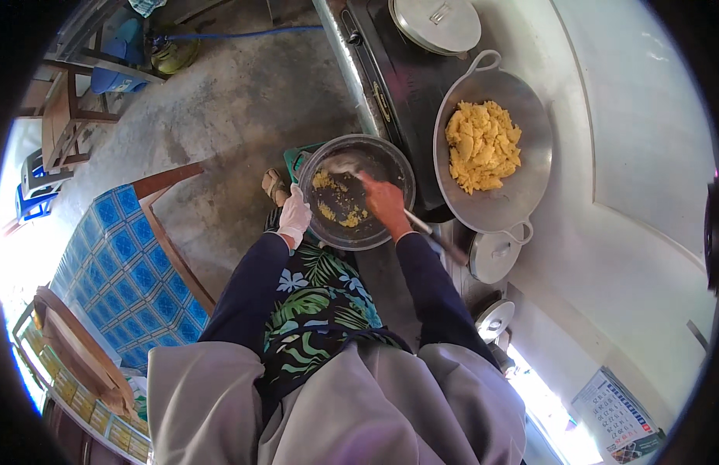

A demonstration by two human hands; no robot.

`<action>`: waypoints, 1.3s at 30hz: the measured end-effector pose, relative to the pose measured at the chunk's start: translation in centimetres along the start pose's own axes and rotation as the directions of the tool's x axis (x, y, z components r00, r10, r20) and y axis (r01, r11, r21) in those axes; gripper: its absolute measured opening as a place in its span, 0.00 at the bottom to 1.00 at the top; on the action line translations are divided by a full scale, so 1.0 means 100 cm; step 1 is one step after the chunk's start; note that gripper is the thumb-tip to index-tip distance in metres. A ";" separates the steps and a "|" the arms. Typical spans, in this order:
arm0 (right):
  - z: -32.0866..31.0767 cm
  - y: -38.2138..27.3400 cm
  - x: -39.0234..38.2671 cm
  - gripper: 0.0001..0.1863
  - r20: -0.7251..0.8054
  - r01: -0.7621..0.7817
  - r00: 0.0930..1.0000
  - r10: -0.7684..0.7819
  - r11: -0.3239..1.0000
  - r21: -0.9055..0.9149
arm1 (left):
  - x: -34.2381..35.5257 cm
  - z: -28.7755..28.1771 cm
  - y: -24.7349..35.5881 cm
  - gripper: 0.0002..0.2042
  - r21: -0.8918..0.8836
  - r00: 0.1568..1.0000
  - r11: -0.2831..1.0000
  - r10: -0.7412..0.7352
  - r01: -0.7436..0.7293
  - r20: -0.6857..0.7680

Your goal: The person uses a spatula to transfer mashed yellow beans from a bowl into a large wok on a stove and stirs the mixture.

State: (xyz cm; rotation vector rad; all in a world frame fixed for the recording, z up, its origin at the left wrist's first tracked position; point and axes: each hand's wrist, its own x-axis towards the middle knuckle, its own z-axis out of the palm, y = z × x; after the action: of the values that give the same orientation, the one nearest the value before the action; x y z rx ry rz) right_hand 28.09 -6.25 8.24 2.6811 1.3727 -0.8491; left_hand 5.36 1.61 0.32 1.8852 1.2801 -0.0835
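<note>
A round dark grey basin [407, 177] is in front of me, with a thin spread of yellow crumbs [352, 219] on its bottom. My left hand [295, 215], in a whitish glove, grips its left rim. Bare and closed, my right hand [385, 204] holds a long-handled spatula [418, 222] over the basin. The spatula's head reaches into the far left part of the basin and is smeared by motion. Its brownish handle end points to the lower right. To the right, a large metal wok [534, 116] with two loop handles holds a heap of yellow mash [483, 147].
The black stove [402, 77] runs along the right, with a lidded pot [438, 23] at its far end. Another pot lid [493, 257] sits close below the wok. At left stands a table with a blue patterned cloth [135, 263]. A green stool [293, 157] shows beside the basin.
</note>
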 end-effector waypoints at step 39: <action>0.076 -0.008 0.018 0.22 0.155 -0.071 0.988 0.011 0.918 0.390 | 0.013 0.052 -0.073 0.14 -0.338 0.997 0.941 0.036 -0.009 0.072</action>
State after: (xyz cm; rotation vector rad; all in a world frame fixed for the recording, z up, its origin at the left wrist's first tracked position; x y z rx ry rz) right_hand 24.82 -6.27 1.13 2.8321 1.2172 -1.4309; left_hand 2.17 0.10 -8.01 1.5853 1.1391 0.0721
